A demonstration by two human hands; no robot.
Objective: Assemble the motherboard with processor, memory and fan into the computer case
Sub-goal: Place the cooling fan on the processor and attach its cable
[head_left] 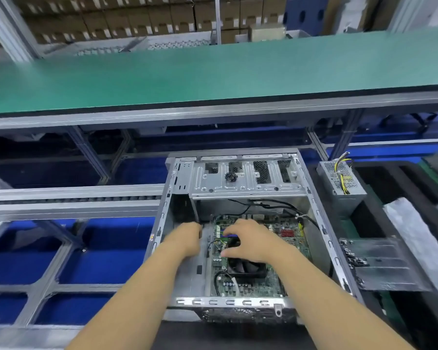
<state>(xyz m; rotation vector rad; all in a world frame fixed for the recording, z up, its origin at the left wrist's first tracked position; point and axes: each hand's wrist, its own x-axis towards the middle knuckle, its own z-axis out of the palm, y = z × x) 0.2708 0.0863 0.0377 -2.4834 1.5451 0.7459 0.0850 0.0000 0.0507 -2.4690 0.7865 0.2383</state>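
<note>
Head view, hands inside open case. Right hand spread over upper middle of motherboard, fingers loosely extended and pressing down near blue memory slots; nothing gripped. Thumb laid just above fan, apparently touching board. Left hand at board's left edge, against bare case floor; fingertips turned away and hidden, so grip not determinable, possibly steadying board edge or a cable.

Step judged in hand: seating and aligning board in computer case, fan and memory already mounted on board. Board lying flat on case floor, right side close to case wall, left side leaving a strip of bare metal. Black cables trailing over board's far edge from drive cage.

Next move judged to call for: fine shifting of board until mounting holes meet standoffs, rear ports into back panel, cables kept from under board, then screws. Screws and driver not visible.

Outward: power supply with yellow wires standing apart on right, bagged board beside case, green surface beyond.
</note>
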